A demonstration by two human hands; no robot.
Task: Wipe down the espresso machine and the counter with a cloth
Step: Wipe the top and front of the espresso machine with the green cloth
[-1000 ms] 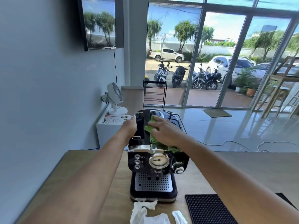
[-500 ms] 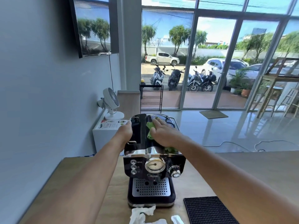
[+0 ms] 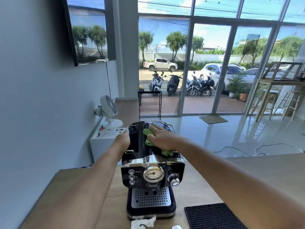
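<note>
A black and chrome espresso machine (image 3: pixel 152 169) stands on the wooden counter (image 3: pixel 257 164), facing me, with a round gauge and a knob on its front. My right hand (image 3: pixel 160 138) lies flat on the machine's top, pressing a green cloth (image 3: pixel 147 133) against it; cloth edges stick out at the fingers and at the wrist. My left hand (image 3: pixel 123 140) grips the machine's upper left side. Most of the cloth is hidden under my right hand.
Crumpled white tissues (image 3: pixel 143 222) lie on the counter in front of the drip tray. A black rubber mat (image 3: pixel 212 216) sits at the lower right. Behind the counter stand a white cabinet (image 3: pixel 99 146) with a small fan (image 3: pixel 109 111), and a glass wall.
My right hand has slid the green cloth toward the back of the machine's top. My left hand has stayed on the left side. The camera has tilted slightly upward.
</note>
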